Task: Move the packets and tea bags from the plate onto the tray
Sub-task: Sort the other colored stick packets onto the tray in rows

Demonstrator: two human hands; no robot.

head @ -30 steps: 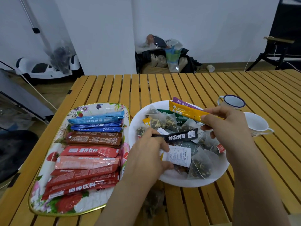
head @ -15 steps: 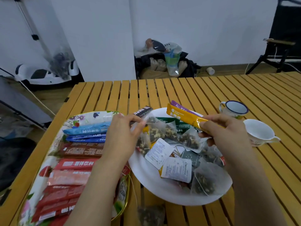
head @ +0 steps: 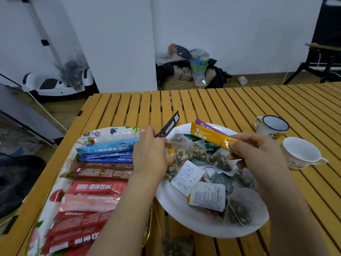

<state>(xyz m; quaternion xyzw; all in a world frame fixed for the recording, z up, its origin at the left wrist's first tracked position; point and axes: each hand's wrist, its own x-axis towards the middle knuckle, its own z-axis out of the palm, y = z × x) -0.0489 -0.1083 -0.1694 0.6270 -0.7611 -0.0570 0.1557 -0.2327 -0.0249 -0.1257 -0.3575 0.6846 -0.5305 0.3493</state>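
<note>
Head view is cutting off the near end of the tray (head: pixel 108 130), so the nearest red packets (head: pixel 77 231) are running out of frame, and the left forearm is lying over the tray's right edge and hiding the right ends of most packets there. On the plate (head: pixel 186 218), the small print on the square white sachets (head: pixel 207 196) is too fine to read, and the pile is overlapping so much that a count is not possible. Something dark and mesh-like is showing below the plate's near rim, too blurred to name.

Left hand (head: pixel 150 156) is hovering where tray and plate meet, back of the hand facing the camera, fingers curled and pinching the lower end of a black packet (head: pixel 169 126) that is sticking up and tilting to the far right. Whether that hand is also touching the tea bag (head: pixel 181 149) just beside it is unclear. Right hand (head: pixel 258 154) is hanging over the plate's right side, thumb and fingers pinching the right end of a yellow packet (head: pixel 208 135), which is pointing left above a purple packet (head: pixel 204 125).

Blue, brown and red packets are lying in rows on the tray. Two cups (head: pixel 300 154) are standing on the counter (head: pixel 221 104), right of the plate.
</note>
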